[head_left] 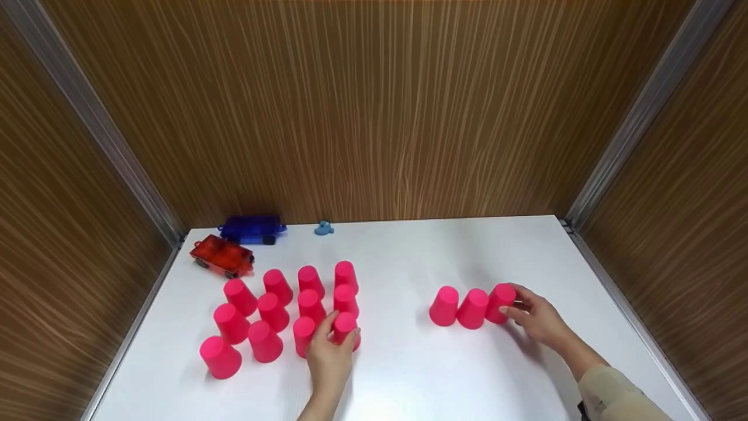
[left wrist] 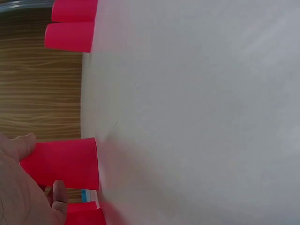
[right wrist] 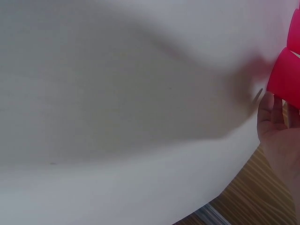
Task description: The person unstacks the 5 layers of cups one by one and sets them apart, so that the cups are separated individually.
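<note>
Several pink cups stand upside down in rows at the left of the table, and three more stand side by side at the right. My left hand grips the front right cup of the left group, thumb and fingers on opposite sides. In the left wrist view that cup is upright between thumb and fingers. On the right, my right hand holds the outermost cup, beside the middle cup and the left one. The right wrist view shows fingers against this cup.
A red toy cart and a blue toy cart stand at the back left of the white table. A small blue toy lies near the back edge. Wood-grain panels enclose the back and sides.
</note>
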`<state>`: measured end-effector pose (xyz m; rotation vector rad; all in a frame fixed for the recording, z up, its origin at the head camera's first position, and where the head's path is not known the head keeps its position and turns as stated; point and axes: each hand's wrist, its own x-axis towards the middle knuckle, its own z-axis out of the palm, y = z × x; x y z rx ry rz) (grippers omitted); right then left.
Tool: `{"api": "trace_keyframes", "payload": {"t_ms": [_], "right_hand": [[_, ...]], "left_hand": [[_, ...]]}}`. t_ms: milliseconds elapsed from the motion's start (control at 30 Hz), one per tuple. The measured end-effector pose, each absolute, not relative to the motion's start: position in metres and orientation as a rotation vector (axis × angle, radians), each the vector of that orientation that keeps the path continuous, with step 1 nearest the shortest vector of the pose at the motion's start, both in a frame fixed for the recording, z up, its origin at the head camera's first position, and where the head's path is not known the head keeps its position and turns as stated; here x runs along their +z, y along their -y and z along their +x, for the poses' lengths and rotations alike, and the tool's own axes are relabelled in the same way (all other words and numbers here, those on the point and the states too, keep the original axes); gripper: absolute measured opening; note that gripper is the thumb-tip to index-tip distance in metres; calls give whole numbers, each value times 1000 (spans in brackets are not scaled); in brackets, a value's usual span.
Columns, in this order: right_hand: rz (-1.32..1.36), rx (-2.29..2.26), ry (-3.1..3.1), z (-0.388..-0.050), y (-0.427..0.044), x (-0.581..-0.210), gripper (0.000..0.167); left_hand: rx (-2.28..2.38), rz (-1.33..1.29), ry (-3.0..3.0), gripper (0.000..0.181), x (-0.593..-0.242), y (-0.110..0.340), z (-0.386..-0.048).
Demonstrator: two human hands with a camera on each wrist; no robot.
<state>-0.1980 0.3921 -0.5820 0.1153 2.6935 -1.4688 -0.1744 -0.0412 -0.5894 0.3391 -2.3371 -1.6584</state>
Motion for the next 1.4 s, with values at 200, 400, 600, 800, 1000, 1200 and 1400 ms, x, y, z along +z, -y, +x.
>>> {"api": "trace_keyframes", "payload": {"t_ms": [200, 400, 600, 800, 1000, 1200, 1400], "right_hand": [[118, -1471, -2695, -197, -392, -582, 70], [122, -1473, -2693, -197, -391, -582, 70], [137, -1454, -2689, -196, -391, -584, 72], [109, -1467, -2689, -197, -392, -583, 70], [92, -1478, -2693, -197, -392, -581, 71], [114, -1463, -2690, -197, -391, -580, 71], [128, -1454, -2694, -196, -390, -580, 70]], "left_hand": [[-1693, 351, 2329, 63, -589, 41, -175], [-1696, 358, 2326, 62, -590, 41, -176], [-1686, 371, 2330, 61, -591, 39, -174], [-1663, 328, 2283, 61, -592, 39, -174], [-1639, 293, 2258, 65, -592, 39, -173], [-1640, 298, 2267, 69, -583, 39, -169], [-1603, 213, 2224, 71, -560, 36, -163]]}}
